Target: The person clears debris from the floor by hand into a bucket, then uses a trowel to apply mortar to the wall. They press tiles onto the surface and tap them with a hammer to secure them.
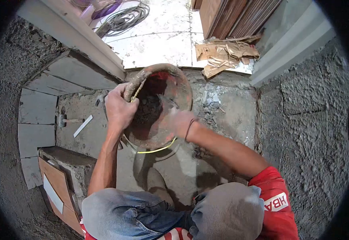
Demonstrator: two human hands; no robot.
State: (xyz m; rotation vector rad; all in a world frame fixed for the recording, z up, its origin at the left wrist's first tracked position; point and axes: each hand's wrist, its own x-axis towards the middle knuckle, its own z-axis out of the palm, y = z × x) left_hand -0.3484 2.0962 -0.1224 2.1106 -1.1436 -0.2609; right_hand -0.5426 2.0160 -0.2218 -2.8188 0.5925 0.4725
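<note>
A mortar-caked bucket [186, 86] leans on the floor, its reddish inside facing me. Dark wet mortar [148, 112] lies in it. My left hand [120, 106] is closed around the bucket's left rim, by a yellowish cord or handle. At the bucket's right side, my right hand [179, 121] is blurred by motion, with its fingers curled. From it a grey trowel [167, 101] seems to reach into the bucket, its blade by the mortar; the handle is hidden in the hand. A yellow-green band [156, 151] curves below the bucket.
A hammer [63, 120] and a white tile strip [83, 126] lie at left. Rubble [210, 105] is heaped right of the bucket. Torn cardboard [226, 56] and coiled cable [126, 18] sit beyond the threshold. Rough cement walls [314, 108] flank the space.
</note>
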